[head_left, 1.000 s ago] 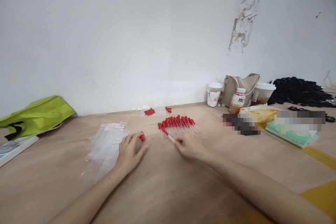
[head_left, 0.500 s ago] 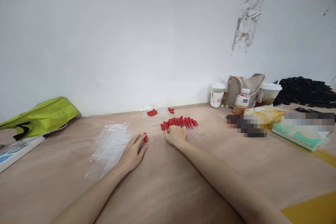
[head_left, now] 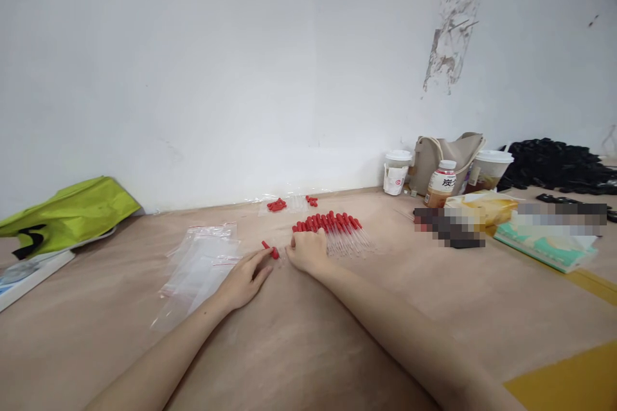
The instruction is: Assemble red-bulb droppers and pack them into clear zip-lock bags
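- A person's left hand [head_left: 245, 279] rests on the table [head_left: 270, 359], its grip loose, thumb apart from the fingers; the fingertips lie against two or so loose red caps [head_left: 275, 253].
- The right hand [head_left: 308, 250], just right of these, has its fingers curled in; I cannot tell whether its grip holds anything.
- Beyond and right of it, red-capped clear tubes [head_left: 347, 225] lie in a slanting row, caps at the far end.
- Left of the left hand, clear plastic bags [head_left: 200, 263] overlap.
- The thin tubes probably call for a light pinch near the cap, with the left fingers steadying the loose caps.
- Half a second ago the right hand was over the row; now it is further left, closer to the left hand.
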A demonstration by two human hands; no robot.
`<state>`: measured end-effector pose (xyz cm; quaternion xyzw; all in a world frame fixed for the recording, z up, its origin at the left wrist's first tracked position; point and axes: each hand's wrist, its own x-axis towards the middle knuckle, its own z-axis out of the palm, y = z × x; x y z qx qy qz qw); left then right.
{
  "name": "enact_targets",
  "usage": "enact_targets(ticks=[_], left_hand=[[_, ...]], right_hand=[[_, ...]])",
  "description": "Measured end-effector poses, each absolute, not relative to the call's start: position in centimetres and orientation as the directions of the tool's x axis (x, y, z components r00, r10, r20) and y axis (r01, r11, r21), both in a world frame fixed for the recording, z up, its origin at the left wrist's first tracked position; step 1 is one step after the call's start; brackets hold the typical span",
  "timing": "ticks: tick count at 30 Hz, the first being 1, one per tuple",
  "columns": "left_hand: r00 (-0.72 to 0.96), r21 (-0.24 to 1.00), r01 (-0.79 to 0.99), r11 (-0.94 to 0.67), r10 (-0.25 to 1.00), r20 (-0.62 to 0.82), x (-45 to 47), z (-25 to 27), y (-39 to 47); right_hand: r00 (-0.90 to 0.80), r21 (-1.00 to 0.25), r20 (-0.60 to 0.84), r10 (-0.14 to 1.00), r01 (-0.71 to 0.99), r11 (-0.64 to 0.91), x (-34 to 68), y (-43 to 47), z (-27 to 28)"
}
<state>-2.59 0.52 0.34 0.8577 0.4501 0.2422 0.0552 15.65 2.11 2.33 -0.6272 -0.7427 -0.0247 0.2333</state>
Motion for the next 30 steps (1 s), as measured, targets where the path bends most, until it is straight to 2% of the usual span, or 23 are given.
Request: enact_targets(ticks=[4,13,17,20,22,24,27,30], left_hand=[[0.478,0.334,0.722,-0.606,0.786,0.392,-2.4,0.4,0.1],[0.395,0.324,0.735,-0.595,0.765,0.509,-2.2,1.1,-0.3],[0.362,0.339,0.723,-0.602,0.748,0.556,-2.1,1.3,-0.5],[0.329,0.35,0.727,-0.591,0.747,0.577,-2.1,1.4,-0.7],[0.311,0.359,0.731,-0.58,0.753,0.58,-1.9,1.4,-0.9],[0.308,0.379,0.724,-0.576,0.762,0.57,-1.5,1.5,-1.4],[0.35,0.411,0.683,-0.604,0.764,0.542,-0.3,1.6,-2.5],[0.475,0.359,0.649,-0.671,0.726,0.498,1.1,1.7,-4.0]], right_hand=[[-0.062,-0.279,0.269,0.961,0.95,0.139,14.3,2.9,2.8],[-0.006,-0.27,0.149,0.989,0.962,0.047,13.0,4.4,3.6],[-0.032,-0.244,0.148,0.988,0.967,0.067,12.8,3.8,3.8],[-0.041,-0.221,0.223,0.974,0.971,0.092,14.2,2.4,4.0],[-0.058,-0.202,0.31,0.949,0.971,0.126,16.2,1.0,4.0],[-0.14,-0.176,0.437,0.888,0.955,0.237,18.9,-0.4,3.6],[-0.308,-0.262,0.451,0.837,0.851,0.455,22.9,-2.3,2.3],[-0.436,-0.306,0.537,0.722,0.697,0.648,25.6,-3.7,0.6]])
